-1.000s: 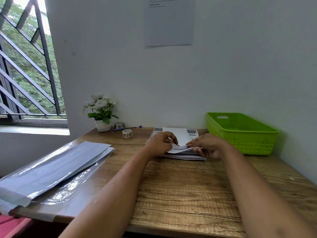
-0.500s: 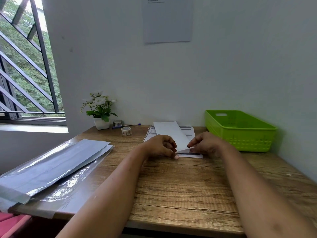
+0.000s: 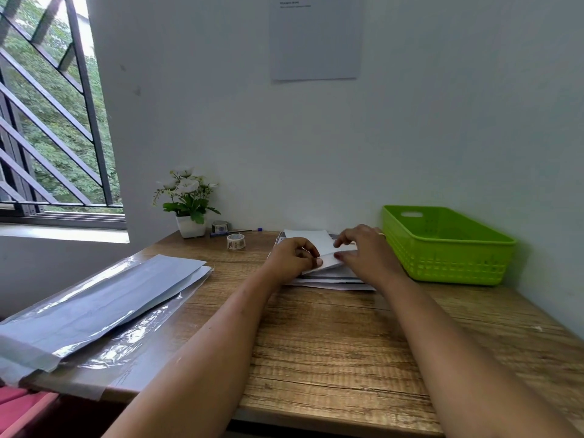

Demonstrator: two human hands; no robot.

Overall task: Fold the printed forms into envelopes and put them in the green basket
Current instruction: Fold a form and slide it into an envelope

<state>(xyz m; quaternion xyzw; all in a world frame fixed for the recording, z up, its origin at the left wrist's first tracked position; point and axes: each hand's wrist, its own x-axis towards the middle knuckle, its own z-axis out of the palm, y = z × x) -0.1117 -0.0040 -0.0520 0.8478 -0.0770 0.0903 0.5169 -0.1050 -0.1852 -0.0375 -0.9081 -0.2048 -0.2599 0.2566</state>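
A stack of printed forms (image 3: 331, 281) lies on the wooden desk (image 3: 316, 343) near the back wall. On top of it a white sheet (image 3: 316, 240) is partly folded over. My left hand (image 3: 292, 257) pinches the folded paper's left end. My right hand (image 3: 366, 252) holds its right part, fingers spread over the fold. The green basket (image 3: 448, 245) stands just right of the stack against the wall; I see nothing inside it from here.
A pack of envelopes in clear plastic wrap (image 3: 94, 308) covers the desk's left side. A small potted plant (image 3: 188, 203), a tape roll (image 3: 235, 241), a second roll and a pen (image 3: 234, 232) sit at the back. A window with bars is at the left.
The sheet's far end has dropped lower and the near edge is folded up. My right hand has moved further back over the paper. The left hand stays on the left end.
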